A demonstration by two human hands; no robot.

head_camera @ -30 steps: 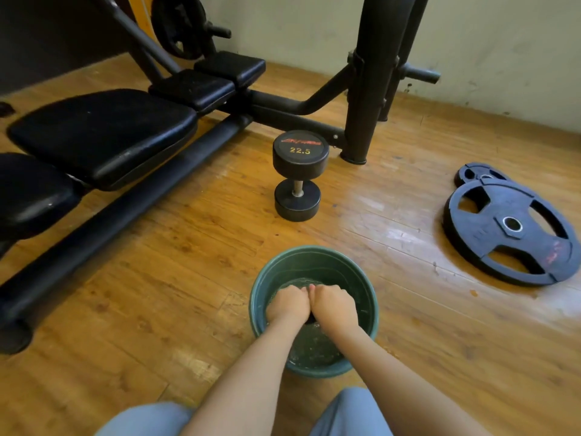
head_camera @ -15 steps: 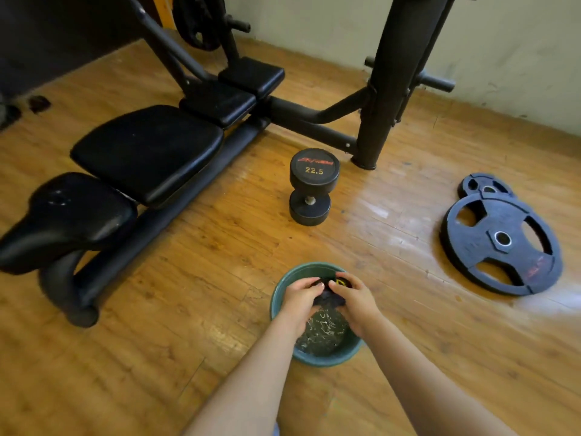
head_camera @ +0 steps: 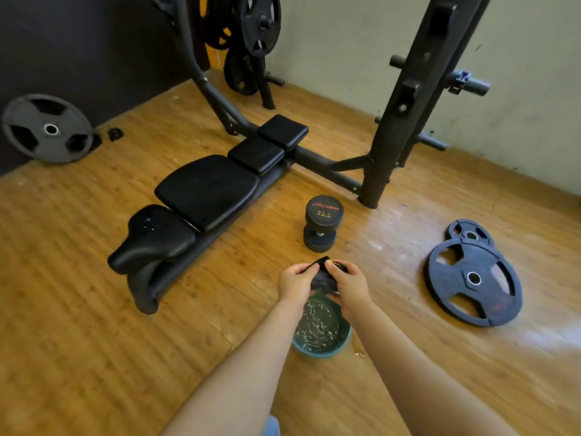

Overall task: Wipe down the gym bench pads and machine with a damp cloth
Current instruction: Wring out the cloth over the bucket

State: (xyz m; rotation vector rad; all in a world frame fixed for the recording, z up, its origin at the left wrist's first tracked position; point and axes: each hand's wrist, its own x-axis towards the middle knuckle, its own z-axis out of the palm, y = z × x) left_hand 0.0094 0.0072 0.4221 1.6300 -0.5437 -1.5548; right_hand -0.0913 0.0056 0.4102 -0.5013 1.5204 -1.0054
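A dark wet cloth [head_camera: 323,278] is bunched between both hands above a green basin [head_camera: 320,350] of water on the wooden floor. My left hand [head_camera: 295,281] grips its left side and my right hand [head_camera: 349,283] grips its right side, fingers curled round it. The black gym bench [head_camera: 207,187] lies low on the floor to the left, with several pads in a row running toward the machine's black upright post [head_camera: 399,114].
A 22.5 dumbbell [head_camera: 322,223] stands on end just beyond the hands. Two dark blue weight plates [head_camera: 471,278] lie on the floor at right. A grey plate [head_camera: 47,129] leans on the dark wall at left. More plates [head_camera: 251,42] hang on a rack behind.
Both hands have lifted the cloth out of the water and now hold it above the basin. The view has risen and pulled back, showing the whole bench and the rack.
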